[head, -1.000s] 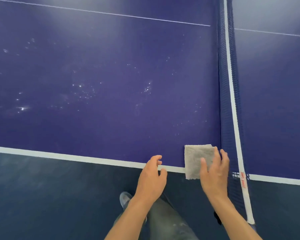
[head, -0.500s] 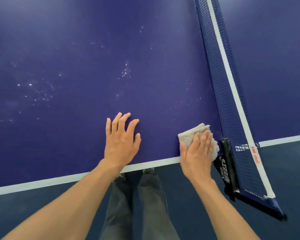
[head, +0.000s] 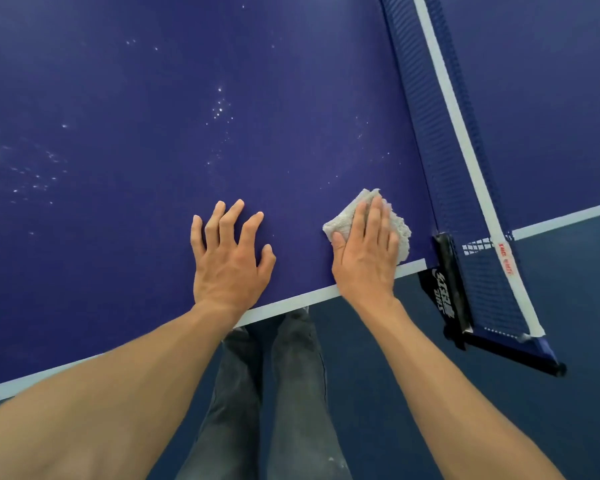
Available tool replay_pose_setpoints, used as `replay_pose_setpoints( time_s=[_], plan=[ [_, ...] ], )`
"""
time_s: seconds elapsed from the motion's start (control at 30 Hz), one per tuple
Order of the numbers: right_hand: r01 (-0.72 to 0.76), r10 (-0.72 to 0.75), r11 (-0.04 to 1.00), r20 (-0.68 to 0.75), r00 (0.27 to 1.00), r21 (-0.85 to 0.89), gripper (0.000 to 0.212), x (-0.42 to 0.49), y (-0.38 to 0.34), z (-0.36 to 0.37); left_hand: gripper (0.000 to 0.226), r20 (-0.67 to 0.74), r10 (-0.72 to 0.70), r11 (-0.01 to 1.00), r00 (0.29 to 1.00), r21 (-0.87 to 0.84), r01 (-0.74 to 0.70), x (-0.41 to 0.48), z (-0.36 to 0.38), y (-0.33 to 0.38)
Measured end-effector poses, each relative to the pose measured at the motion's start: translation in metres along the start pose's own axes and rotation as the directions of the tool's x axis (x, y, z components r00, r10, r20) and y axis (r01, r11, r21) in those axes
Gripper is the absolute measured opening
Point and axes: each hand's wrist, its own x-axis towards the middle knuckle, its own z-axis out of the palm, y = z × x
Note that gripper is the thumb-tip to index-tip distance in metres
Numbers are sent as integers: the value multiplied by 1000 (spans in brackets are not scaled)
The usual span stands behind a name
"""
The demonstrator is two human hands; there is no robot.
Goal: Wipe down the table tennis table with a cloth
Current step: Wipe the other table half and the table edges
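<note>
The blue tabletop [head: 153, 98] is seen from above at its near edge, where a white border line [head: 291, 301] runs along the rim. The left hand [head: 229, 261] lies palm down on the bare surface just inside that line, its fingers [head: 238, 216] straight and spread apart, holding nothing. The right hand [head: 364, 261] lies palm down on a crumpled pale grey cloth [head: 347, 216], with its fingers close together and extended flat across the fabric, pressing it onto the surface rather than curling round it. The cloth sits on the tabletop in the corner formed by the near edge and the net [head: 440, 133], close beside the net's foot, and its edges show beyond the fingertips and on both sides of the hand. A black clamp [head: 444, 292] with white lettering holds the net at the table edge, just right of the cloth. Scattered light specks [head: 220, 109] mark the surface further in, well apart from the cloth. Grey trousers [head: 291, 393] and a dark floor [head: 551, 306] show below the edge.
</note>
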Motion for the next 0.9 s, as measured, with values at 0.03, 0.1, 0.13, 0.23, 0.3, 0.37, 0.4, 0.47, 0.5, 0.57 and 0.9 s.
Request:
replay_pose_setpoints(
  time_s=[0.03, 0.1, 0.13, 0.23, 0.3, 0.37, 0.4, 0.47, 0.5, 0.57, 0.9],
  plan=[
    [-63, 63, 998, 20, 998, 4, 74, -4, 12, -1, 55, 5, -2, 1000, 1000, -1, 2, -1, -1, 0],
    [-141, 139, 990, 76, 987, 27, 76, 1, 32, -3, 55, 15, -7, 1000, 1000, 3, 7, 0, -1, 1],
    [-166, 161, 985, 91, 983, 53, 76, 9, 36, -3, 56, 21, -7, 1000, 1000, 6, 6, 0, -1, 1],
    [-307, 299, 944, 82, 951, 119, 75, 50, 30, -1, 56, 30, -6, 1000, 1000, 15, 6, 1, 0, 1],
    [-414, 406, 900, 82, 910, 140, 75, 85, 13, -6, 56, 26, -3, 1000, 1000, 21, 3, 0, 1, 1],
    [-402, 393, 905, 86, 916, 142, 77, 114, -8, -12, 56, 22, -1, 1000, 1000, 27, 1, 0, 2, 0],
    [-324, 315, 937, 85, 945, 135, 78, 121, -20, -14, 56, 25, -4, 1000, 1000, 30, 3, 1, 1, 0],
    [-73, 62, 988, 83, 995, 135, 80, 116, -43, -14, 56, 32, -8, 999, 999, 32, 7, 0, 1, 1],
    [61, -72, 990, 83, 994, 126, 81, 104, -48, -13, 56, 33, -7, 1000, 999, 31, 6, 0, 1, 1],
    [257, -263, 963, 80, 961, 79, 81, 73, -39, -8, 57, 35, -7, 1000, 999, 29, 6, 0, 1, 1],
    [-525, 524, 826, 62, 849, 204, 78, 76, 15, -6, 57, 14, -2, 999, 1000, 37, 2, 2, 4, -2]
  ],
)
